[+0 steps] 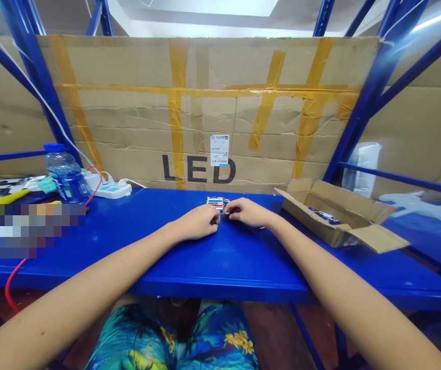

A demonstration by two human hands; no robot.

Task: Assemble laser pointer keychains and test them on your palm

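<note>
A row of slim, pen-like sticks in several colours (215, 201) lies on the blue table (159, 257), just beyond my hands. My left hand (199, 223) rests at the near side of the row with its fingers curled in; whatever they hold, if anything, is hidden. To the right of the row, my right hand (246, 211) is closed in a pinch, and a small pale round tip shows at its fingertips, too small to name. A little gap separates the two hands. Something small and dark peeks out beneath my right wrist.
On the right stands an open cardboard box (320, 226) with more slim items inside. At left are a blue-capped bottle (66, 177), a white power strip (112, 189) and a red cable (10, 288). A large taped cardboard sheet (135, 123) rises behind the table.
</note>
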